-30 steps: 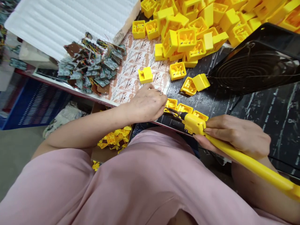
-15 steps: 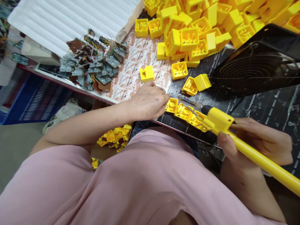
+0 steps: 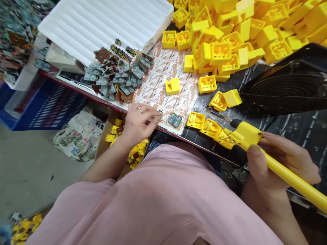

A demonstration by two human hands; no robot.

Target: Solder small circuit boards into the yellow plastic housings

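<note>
While between the hands (image 3: 140, 124) (image 3: 283, 163), yellow housings (image 3: 196, 119)

We find our bench (image 3: 102, 103) covered by a black mat (image 3: 296, 131) and a printed paper sheet (image 3: 176, 64). On these lie yellow plastic housings (image 3: 219, 54), wired circuit boards (image 3: 114, 76), a white foam sheet (image 3: 102, 27) and a black fan (image 3: 286, 88).

yellow plastic housings (image 3: 221, 52), pink shirt (image 3: 158, 197) (plain)

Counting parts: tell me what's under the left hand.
The left hand is above a printed sheet's edge and a cardboard box; whatever lies beneath the palm is hidden.
</note>
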